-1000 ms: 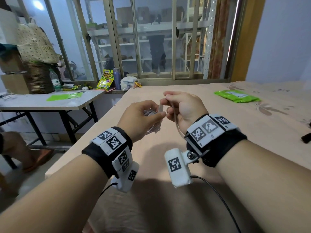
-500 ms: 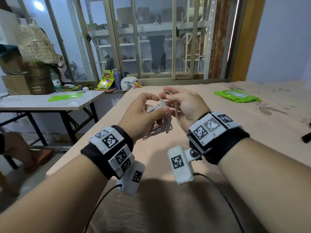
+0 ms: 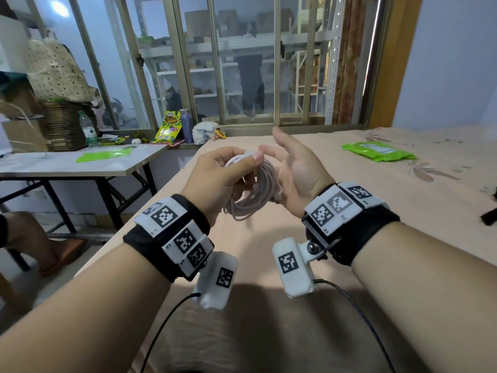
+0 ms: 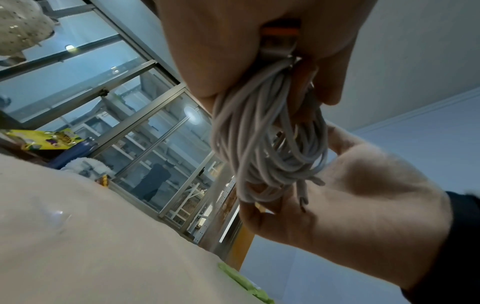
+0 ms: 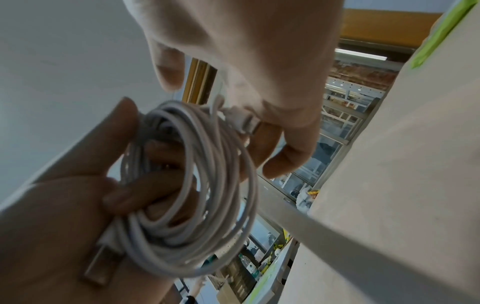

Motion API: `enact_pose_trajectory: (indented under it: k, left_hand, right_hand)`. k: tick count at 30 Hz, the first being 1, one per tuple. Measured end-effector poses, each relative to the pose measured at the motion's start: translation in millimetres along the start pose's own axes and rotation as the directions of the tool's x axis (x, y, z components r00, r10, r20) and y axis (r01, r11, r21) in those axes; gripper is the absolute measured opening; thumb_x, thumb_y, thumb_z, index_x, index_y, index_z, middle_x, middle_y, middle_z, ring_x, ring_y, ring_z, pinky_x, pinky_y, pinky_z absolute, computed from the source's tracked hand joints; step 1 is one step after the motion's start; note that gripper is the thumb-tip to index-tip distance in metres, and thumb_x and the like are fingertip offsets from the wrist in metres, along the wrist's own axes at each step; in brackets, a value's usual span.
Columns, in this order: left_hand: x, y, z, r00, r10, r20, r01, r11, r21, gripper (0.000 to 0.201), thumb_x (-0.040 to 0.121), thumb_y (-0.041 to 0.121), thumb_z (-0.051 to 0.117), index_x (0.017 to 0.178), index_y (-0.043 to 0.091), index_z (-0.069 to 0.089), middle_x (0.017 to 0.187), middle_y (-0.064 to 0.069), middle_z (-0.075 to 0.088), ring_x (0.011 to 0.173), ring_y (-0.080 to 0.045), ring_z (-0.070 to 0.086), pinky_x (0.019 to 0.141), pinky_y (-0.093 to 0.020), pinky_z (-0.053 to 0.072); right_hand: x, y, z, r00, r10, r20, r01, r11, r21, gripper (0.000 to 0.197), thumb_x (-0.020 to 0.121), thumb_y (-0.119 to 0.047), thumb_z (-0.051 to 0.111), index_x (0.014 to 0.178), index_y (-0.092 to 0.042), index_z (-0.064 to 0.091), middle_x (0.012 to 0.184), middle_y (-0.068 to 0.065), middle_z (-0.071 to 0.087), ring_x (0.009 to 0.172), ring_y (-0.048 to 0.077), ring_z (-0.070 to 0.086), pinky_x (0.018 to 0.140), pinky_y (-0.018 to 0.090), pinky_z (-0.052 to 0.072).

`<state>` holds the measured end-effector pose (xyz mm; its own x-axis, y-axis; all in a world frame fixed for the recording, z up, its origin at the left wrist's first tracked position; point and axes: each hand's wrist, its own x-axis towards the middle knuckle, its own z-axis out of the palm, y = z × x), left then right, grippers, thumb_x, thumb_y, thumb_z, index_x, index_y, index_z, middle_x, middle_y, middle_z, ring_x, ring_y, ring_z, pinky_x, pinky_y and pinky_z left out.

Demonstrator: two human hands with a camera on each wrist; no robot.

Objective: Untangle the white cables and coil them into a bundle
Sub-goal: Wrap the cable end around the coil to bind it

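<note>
Left hand [image 3: 220, 176] pinching coiled white cables [image 3: 255, 192] above the beige bed [image 3: 349, 211], right hand [image 3: 295, 170] spreading beside the coil, yellow bag [image 3: 168, 127] reading "Plum" at the window.

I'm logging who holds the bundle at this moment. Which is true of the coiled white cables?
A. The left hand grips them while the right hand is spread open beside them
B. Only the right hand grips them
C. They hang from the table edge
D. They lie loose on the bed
A: in the head view the left hand has its fingers curled round the coiled white cables, and the right hand beside them has spread fingers.
</note>
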<state>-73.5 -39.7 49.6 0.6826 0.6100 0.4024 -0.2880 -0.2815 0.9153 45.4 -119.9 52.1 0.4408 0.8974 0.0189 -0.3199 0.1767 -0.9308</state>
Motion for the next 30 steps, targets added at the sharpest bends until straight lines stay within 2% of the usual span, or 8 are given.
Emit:
enact_pose_trajectory:
  k: [3, 8, 11, 16, 20, 25, 28, 30]
  left_hand:
    - [2, -2, -1, 0.997, -0.049, -0.061, 0.048, 0.998, -0.027, 0.021, 0.089, 0.025, 0.065, 0.085, 0.005, 0.065, 0.058, 0.002, 0.052, 0.043, -0.012, 0.036, 0.041, -0.019, 0.03]
    - [5, -9, -3, 0.985, -0.07, -0.159, 0.075, 0.997, 0.031, 0.018, 0.086, 0.032, 0.069, 0.08, 0.014, 0.069, 0.061, 0.005, 0.054, 0.045, -0.011, 0.039, 0.044, -0.02, 0.031]
    - [6, -12, -3, 0.983, -0.056, -0.174, 0.074, 0.992, 0.101, 0.02, 0.085, 0.035, 0.07, 0.079, 0.017, 0.07, 0.069, -0.002, 0.055, 0.049, -0.011, 0.042, 0.045, -0.02, 0.033]
    - [8, -14, 0, 0.984, -0.007, -0.177, 0.046, 0.975, 0.218, 0.033, 0.084, 0.04, 0.07, 0.089, 0.007, 0.069, 0.066, -0.001, 0.063, 0.047, -0.01, 0.051, 0.042, -0.018, 0.038]
    - [10, -16, 2, 0.98, -0.008, -0.198, 0.069, 0.951, 0.303, 0.036, 0.082, 0.044, 0.071, 0.083, 0.009, 0.069, 0.068, -0.003, 0.065, 0.051, -0.011, 0.052, 0.049, -0.022, 0.041]
    - [12, -15, 5, 0.971, -0.117, -0.207, 0.154, 0.972, 0.176, 0.034, 0.085, 0.036, 0.07, 0.08, 0.002, 0.068, 0.063, -0.005, 0.06, 0.042, -0.007, 0.046, 0.042, -0.015, 0.037]
    - [13, -16, -1, 0.962, -0.187, -0.2, 0.215, 0.968, 0.127, 0.036, 0.084, 0.038, 0.07, 0.078, 0.003, 0.07, 0.059, -0.003, 0.057, 0.047, -0.011, 0.045, 0.044, -0.018, 0.037]
    - [12, -17, -4, 0.949, -0.244, -0.201, 0.265, 0.96, 0.086, 0.041, 0.083, 0.042, 0.071, 0.083, 0.001, 0.071, 0.061, -0.006, 0.054, 0.049, -0.014, 0.044, 0.048, -0.021, 0.036]
  right_hand:
    - [-4, 1, 4, 0.993, -0.055, -0.105, 0.03, 0.973, -0.227, 0.043, 0.086, -0.05, 0.057, 0.117, -0.021, 0.063, 0.073, 0.005, 0.073, 0.069, 0.028, 0.067, 0.068, 0.034, 0.055]
    - [-4, 8, 7, 0.961, -0.245, -0.127, 0.167, 0.883, -0.439, 0.035, 0.085, -0.032, 0.063, 0.093, 0.001, 0.071, 0.078, 0.016, 0.063, 0.062, 0.023, 0.054, 0.049, 0.025, 0.042]
    - [-2, 12, 5, 0.966, -0.237, -0.101, 0.18, 0.9, -0.396, 0.014, 0.078, -0.012, 0.066, 0.088, -0.004, 0.072, 0.076, 0.02, 0.061, 0.064, 0.026, 0.054, 0.052, 0.028, 0.041]
    - [2, 20, 4, 0.963, -0.257, -0.075, 0.192, 0.858, -0.477, 0.049, 0.057, -0.005, 0.065, 0.105, -0.011, 0.065, 0.085, 0.024, 0.069, 0.067, 0.029, 0.06, 0.054, 0.032, 0.043]
    - [3, 25, 2, 0.944, -0.321, -0.081, 0.24, 0.833, -0.499, 0.042, 0.07, 0.01, 0.062, 0.107, -0.01, 0.062, 0.09, 0.021, 0.068, 0.063, 0.025, 0.06, 0.046, 0.024, 0.042]
    - [4, 31, -1, 0.91, -0.41, -0.059, 0.312, 0.772, -0.553, 0.041, 0.07, 0.011, 0.061, 0.098, -0.019, 0.059, 0.096, 0.009, 0.065, 0.071, 0.02, 0.06, 0.043, 0.014, 0.041]
    - [4, 37, -2, 0.869, -0.493, 0.043, 0.4, 0.649, -0.648, 0.056, 0.07, 0.006, 0.061, 0.106, -0.036, 0.053, 0.11, 0.0, 0.06, 0.089, 0.022, 0.065, 0.062, 0.026, 0.055]
    - [3, 40, -4, 0.829, -0.549, 0.108, 0.443, 0.524, -0.727, 0.068, 0.071, 0.002, 0.064, 0.117, -0.045, 0.048, 0.119, -0.004, 0.053, 0.098, 0.018, 0.064, 0.075, 0.027, 0.054]
